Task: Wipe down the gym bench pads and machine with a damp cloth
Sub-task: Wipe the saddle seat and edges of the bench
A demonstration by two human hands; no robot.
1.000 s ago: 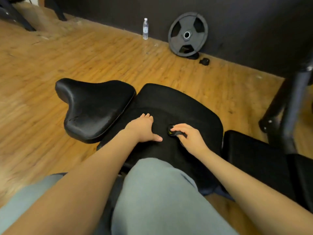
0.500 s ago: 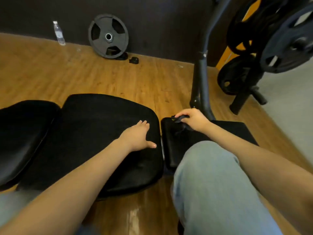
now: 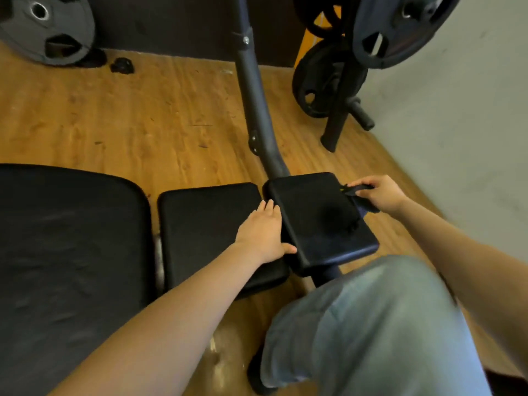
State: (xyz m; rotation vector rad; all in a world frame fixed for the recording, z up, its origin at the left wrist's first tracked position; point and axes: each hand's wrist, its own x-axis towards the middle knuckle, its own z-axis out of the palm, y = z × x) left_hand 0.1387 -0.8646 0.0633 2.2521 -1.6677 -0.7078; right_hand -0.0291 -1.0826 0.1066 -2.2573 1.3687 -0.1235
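1. Wiping is going on at the small end pad [image 3: 320,218] right now. The right hand [image 3: 381,192] has its fingers curled round a dark cloth [image 3: 360,199] bunched at that pad's far right edge, with part of the cloth hanging off the side.
2. The left hand [image 3: 264,230] lies flat with straight fingers, holding nothing, on the right edge of the middle pad [image 3: 205,224], thumb just touching the end pad. Looks like it's only bracing.
3. There's a darker patch on the end pad near its right edge. My guess is that's a damp mark, so this pad is partly done, but honestly can't swear to it.
4. The big pad [image 3: 68,247] on the left shows scuffs and creases; can't tell if it's been wiped or not. Same for the middle one.
5. The metal frame post [image 3: 254,104] rising from behind the end pad looks untouched as far as I can judge, so I'd say the machine part is still left.
6. Room: wooden floor [image 3: 128,115] with scuff marks, a loose weight plate [image 3: 48,27] leaning on the dark wall at the far left, and a plate rack [image 3: 357,52] loaded up at the far right.
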